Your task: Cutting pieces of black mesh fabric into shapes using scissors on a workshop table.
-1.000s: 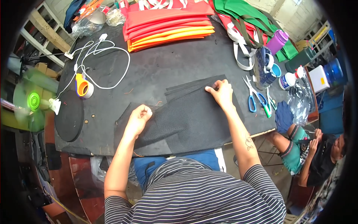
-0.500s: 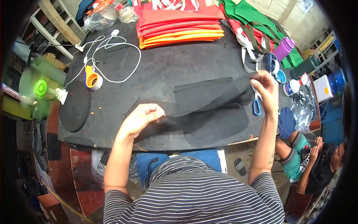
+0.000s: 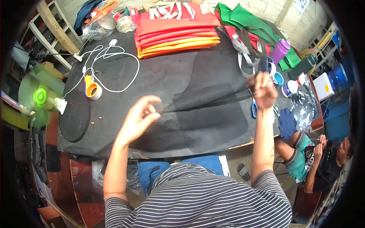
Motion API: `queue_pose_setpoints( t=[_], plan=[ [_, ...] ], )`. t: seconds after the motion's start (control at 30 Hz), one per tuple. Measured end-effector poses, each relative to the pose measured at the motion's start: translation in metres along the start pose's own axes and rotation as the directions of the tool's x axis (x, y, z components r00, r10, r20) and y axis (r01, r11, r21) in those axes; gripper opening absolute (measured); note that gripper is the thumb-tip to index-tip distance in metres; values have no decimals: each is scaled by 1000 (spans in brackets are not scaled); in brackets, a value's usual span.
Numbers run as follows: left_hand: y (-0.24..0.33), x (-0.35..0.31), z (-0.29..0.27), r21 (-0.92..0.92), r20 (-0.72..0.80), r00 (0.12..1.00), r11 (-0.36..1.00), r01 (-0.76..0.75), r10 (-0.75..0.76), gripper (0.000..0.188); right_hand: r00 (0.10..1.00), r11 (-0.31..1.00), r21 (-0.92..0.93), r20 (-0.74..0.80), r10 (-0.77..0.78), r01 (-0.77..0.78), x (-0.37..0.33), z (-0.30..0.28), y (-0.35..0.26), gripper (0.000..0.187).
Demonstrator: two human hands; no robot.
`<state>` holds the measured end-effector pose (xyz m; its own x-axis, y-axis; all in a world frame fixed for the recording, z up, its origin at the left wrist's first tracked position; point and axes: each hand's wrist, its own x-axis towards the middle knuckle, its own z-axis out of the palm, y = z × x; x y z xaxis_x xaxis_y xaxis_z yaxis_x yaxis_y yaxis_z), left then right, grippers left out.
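Black mesh sheet (image 3: 213, 98) is running in a taut-looking band between the hands, over the near half of the tabletop (image 3: 118, 117). Compared with a second ago, its right part is now lifting and swinging out to the right, leaving a dark flat piece (image 3: 216, 117) showing below. Reading that as the layers coming apart, with the sheet being shifted or turned; mesh is blurring, so exact fold is unclear.

Hands: left hand (image 3: 137, 119) is holding thumb and forefinger apart, having dropped its pinch, and is hovering right by the mesh's left end; can't tell if it's touching. Right hand (image 3: 264, 91) is closing curled fingers, apparently gripping the mesh's right end, blurred, beside the blue-handled scissors (image 3: 254, 110).
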<state>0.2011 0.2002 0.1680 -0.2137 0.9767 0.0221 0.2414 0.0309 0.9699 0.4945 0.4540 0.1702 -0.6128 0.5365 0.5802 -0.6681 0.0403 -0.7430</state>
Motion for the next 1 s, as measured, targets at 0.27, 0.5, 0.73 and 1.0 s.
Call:
queue_pose_setpoints(
  t=[0.27,0.5,0.73,1.0],
  plan=[
    [-109,10,19,207,34,944,926,315,-328,12,667,632,-215,-204,716,-744,-55,-29,39,66],
    [-63,30,0,-342,145,871,802,489,-469,9,760,478,-628,-308,572,-615,48,4,6,46],
    [13,48,-5,-536,-425,905,803,-261,11,17,991,689,-720,131,24,79,176,60,-19,27],
    [-19,28,-14,-101,-283,959,995,-9,-20,9,992,814,-572,-115,44,-102,47,15,-18,11]
  ],
)
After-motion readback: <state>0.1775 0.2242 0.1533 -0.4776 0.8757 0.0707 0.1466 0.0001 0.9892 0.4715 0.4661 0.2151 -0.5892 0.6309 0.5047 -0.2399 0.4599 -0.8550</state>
